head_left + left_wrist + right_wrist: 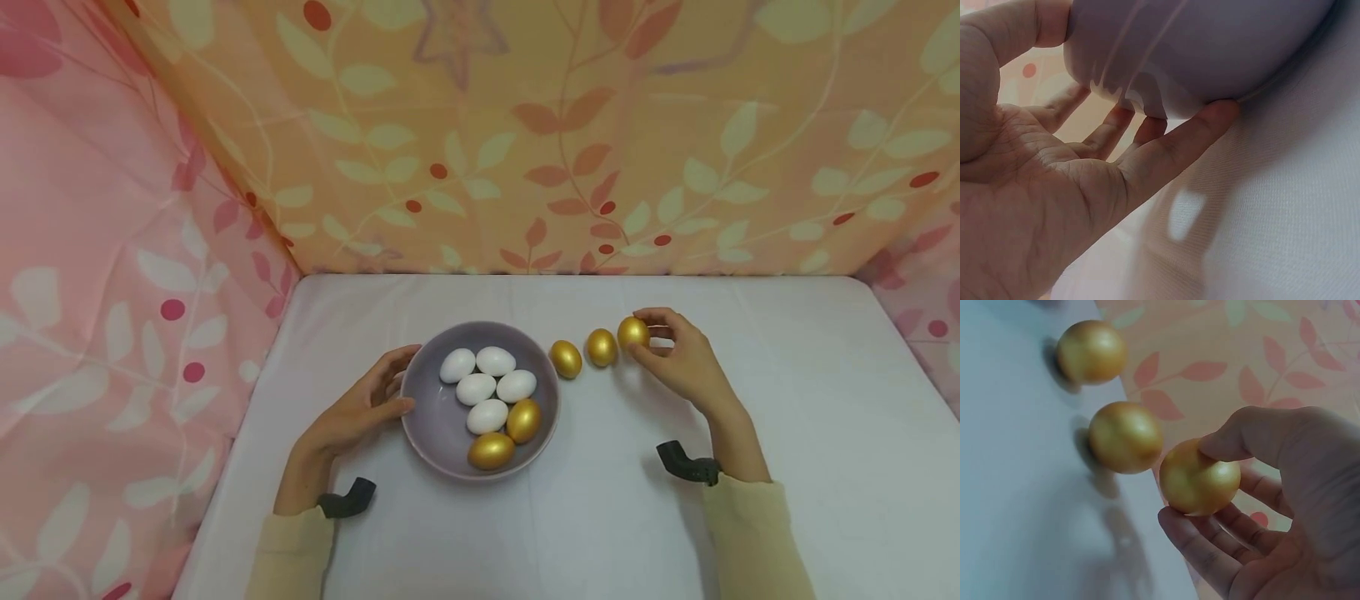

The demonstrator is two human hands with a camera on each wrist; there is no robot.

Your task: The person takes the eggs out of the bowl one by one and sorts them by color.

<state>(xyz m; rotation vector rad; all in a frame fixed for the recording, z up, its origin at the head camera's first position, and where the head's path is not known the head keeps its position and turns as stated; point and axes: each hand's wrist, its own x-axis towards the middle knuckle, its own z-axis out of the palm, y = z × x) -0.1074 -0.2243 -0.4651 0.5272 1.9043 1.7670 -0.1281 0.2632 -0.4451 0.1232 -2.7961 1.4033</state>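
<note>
A mauve bowl [431,429] sits on the white table, holding several white eggs [476,389] and two golden eggs [491,451]. At its left side my left hand [367,400] holds the bowl, thumb at the rim and fingers spread along the outer wall. The left wrist view shows the fingertips touching the bowl's smooth side [1191,50]. To the right of the bowl, my right hand [684,357] pinches a golden egg [1197,478] between thumb and fingers. Two more golden eggs lie in a row between bowl and hand: a nearer one [602,347] and a farther one [566,359].
White cloth [817,400] covers the table. Behind its far edge hangs an orange leaf-patterned curtain [480,225], with a pink one [97,333] on the left side. A dark curved mount [348,500] sits on the left wrist and another [686,465] on the right.
</note>
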